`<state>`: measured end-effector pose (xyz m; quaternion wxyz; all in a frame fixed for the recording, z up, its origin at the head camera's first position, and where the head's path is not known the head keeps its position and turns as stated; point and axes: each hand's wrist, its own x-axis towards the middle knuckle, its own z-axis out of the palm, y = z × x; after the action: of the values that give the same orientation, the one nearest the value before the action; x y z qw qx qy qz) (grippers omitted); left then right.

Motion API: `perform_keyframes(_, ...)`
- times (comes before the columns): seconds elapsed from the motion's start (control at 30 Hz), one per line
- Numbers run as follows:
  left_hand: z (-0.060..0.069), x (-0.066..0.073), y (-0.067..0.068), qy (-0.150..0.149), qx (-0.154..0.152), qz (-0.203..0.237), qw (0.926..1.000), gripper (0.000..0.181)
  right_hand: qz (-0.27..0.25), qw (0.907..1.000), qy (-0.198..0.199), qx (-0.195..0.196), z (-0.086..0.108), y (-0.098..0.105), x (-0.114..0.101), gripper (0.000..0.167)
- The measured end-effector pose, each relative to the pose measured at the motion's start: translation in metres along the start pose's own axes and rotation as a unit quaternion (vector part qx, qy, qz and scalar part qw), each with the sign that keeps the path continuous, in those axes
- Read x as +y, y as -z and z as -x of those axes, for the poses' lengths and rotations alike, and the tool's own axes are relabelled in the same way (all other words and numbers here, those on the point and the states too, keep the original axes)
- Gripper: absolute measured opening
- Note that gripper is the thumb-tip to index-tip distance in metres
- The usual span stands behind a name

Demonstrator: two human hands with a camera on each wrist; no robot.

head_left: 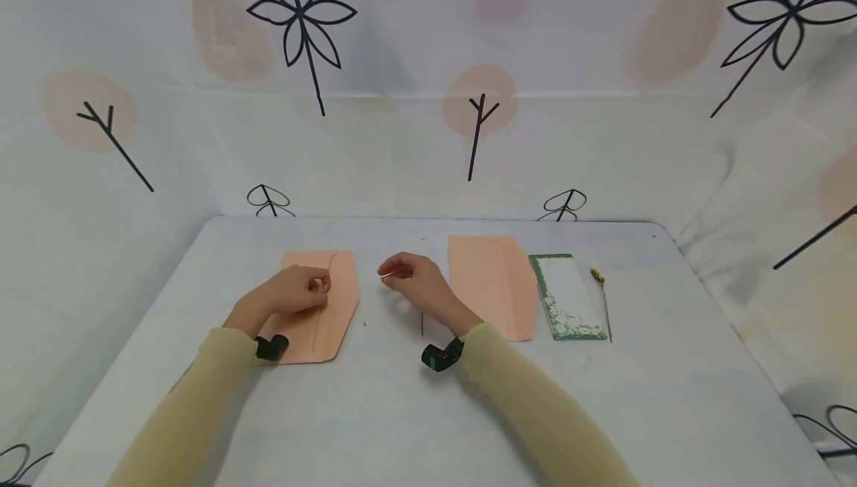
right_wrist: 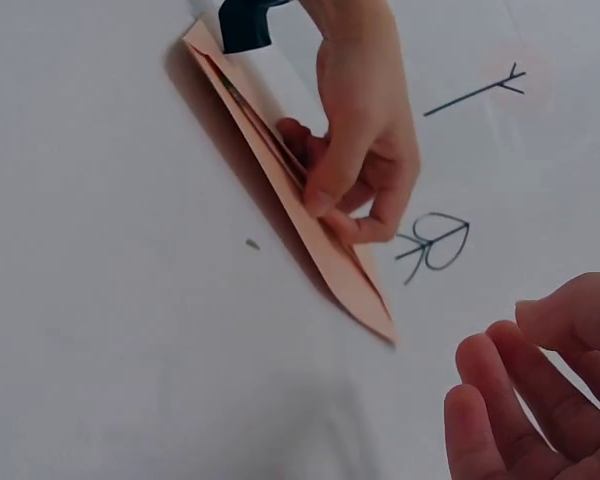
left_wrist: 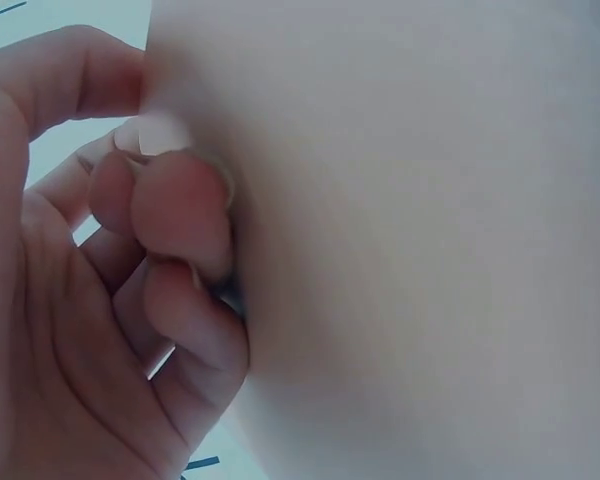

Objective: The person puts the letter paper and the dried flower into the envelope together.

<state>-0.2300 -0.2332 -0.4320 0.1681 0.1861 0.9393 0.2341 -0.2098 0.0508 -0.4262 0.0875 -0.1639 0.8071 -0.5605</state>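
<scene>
A peach envelope point(head_left: 341, 301) is at the left of the table, its opening edge visible in the right wrist view. My left hand point(head_left: 291, 294) grips this envelope point(right_wrist: 280, 190) by the edge, thumb on the near side and fingers curled at the slit. Up close in the left wrist view, the envelope point(left_wrist: 430, 240) fills most of the picture, with the fingers point(left_wrist: 180, 215) against it. My right hand point(head_left: 422, 286) hovers to the right of the envelope, fingers loosely bent. Nothing shows between its fingertips point(right_wrist: 475, 355) in the right wrist view.
Another peach envelope point(head_left: 492, 286) lies right of my right hand. Beside it is a green-bordered card point(head_left: 569, 301) with white flowers, then a thin dried flower point(head_left: 598, 276). A dark thin stem point(head_left: 422, 325) shows below my right hand. A small fragment point(right_wrist: 252, 244) lies near the held envelope.
</scene>
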Motion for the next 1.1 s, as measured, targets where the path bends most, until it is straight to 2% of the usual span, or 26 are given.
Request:
perform_keyframes(0.23, -0.002, 0.001, 0.000, 0.003, -0.004, -0.001, 1.0000, 0.006, 0.024, 0.9992, -0.020, 0.023, 0.010, 0.020, 0.015, 0.015)
perform_keyframes(0.43, -0.001, 0.002, 0.002, -0.010, -0.008, 0.004, 0.9999, 0.005, 0.042, 0.9972, -0.039, 0.048, 0.015, 0.026, 0.021, 0.015)
perform_keyframes(0.6, -0.003, 0.000, 0.001, -0.005, -0.009, 0.005, 0.9999, 0.003, 0.058, 0.9959, -0.053, 0.046, 0.018, 0.028, 0.023, 0.012)
perform_keyframes(0.9, -0.005, 0.002, 0.001, 0.008, -0.015, 0.007, 0.9998, 0.004, 0.079, 0.9938, -0.052, 0.059, 0.024, 0.029, 0.027, 0.017)
perform_keyframes(1.1, -0.004, 0.002, 0.002, 0.008, -0.017, 0.004, 0.9998, 0.004, 0.122, 0.9913, -0.040, 0.030, 0.021, 0.022, 0.032, 0.024)
